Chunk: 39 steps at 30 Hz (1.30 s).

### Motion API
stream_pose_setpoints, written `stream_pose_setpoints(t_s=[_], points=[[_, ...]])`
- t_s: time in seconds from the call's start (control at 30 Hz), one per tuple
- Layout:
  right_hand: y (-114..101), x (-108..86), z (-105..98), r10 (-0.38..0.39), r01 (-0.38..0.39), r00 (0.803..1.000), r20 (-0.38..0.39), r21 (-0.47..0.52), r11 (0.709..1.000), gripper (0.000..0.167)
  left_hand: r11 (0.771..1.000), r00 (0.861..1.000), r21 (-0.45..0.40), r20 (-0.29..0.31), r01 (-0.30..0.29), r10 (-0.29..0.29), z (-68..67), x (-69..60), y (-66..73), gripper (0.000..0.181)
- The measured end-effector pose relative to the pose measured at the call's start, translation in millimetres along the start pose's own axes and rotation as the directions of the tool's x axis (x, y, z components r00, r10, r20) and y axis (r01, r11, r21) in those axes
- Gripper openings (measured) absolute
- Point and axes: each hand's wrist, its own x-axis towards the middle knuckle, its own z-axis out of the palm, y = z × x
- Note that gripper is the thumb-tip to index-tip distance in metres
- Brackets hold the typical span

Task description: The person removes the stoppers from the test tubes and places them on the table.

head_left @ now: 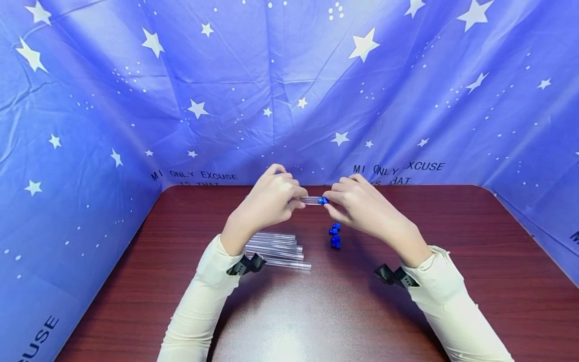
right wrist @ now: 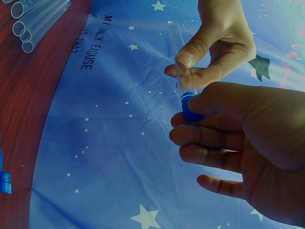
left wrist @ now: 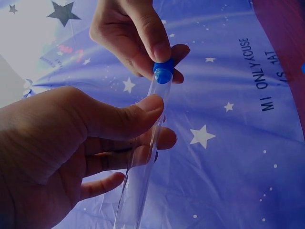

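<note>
My left hand [head_left: 276, 198] pinches a clear test tube [left wrist: 136, 186] between thumb and fingers, near its mouth. At that mouth sits a blue stopper [left wrist: 163, 71], pinched by the thumb and fingertips of my right hand [head_left: 362, 203]. In the right wrist view the stopper [right wrist: 191, 107] meets the tube's end, and part of it lies behind the right thumb. The tube is raised above the table's far part. Below the hands, several more clear tubes [head_left: 276, 249] lie side by side, and several blue stoppers [head_left: 335, 241] are grouped to their right.
The dark red wooden table [head_left: 158, 286] has a bright reflection at its front. A blue curtain [head_left: 271, 75] with white stars hangs behind and along the sides. Each wrist bears a small black camera, one of them the left camera [head_left: 246, 264].
</note>
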Motion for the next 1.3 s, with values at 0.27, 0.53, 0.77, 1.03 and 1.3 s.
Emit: stream_pose_setpoints(t_s=[0.27, 0.53, 0.77, 1.03, 1.3], points=[[0.7, 1.4, 0.6, -0.022, 0.022, 0.999, -0.034, -0.017, 1.0, 0.007, 1.0, 1.0, 0.005, 0.029, 0.006, -0.006, -1.5, 0.9, -1.0, 0.003], [0.5, 1.7, 2.0, -0.038, 0.036, 0.996, -0.075, -0.019, 0.999, 0.006, 1.0, 0.997, 0.009, 0.071, 0.028, -0.028, -4.2, 1.7, 0.2, 0.006], [0.5, 2.5, 2.5, -0.041, 0.04, 0.995, -0.092, -0.013, 0.999, 0.008, 0.999, 0.995, 0.023, 0.092, 0.038, -0.04, -4.4, 2.2, -0.8, 0.01], [-1.3, 2.4, 3.4, -0.043, 0.042, 0.994, -0.1, -0.01, 0.999, 0.01, 0.998, 0.993, 0.028, 0.107, 0.048, -0.051, -3.5, 0.7, -0.6, 0.016], [-2.3, 1.8, 4.3, 0.009, -0.012, 0.999, -0.049, -0.046, 0.999, 0.008, 1.0, 0.999, 0.02, 0.04, 0.022, -0.023, -0.9, 0.1, -1.5, 0.006]])
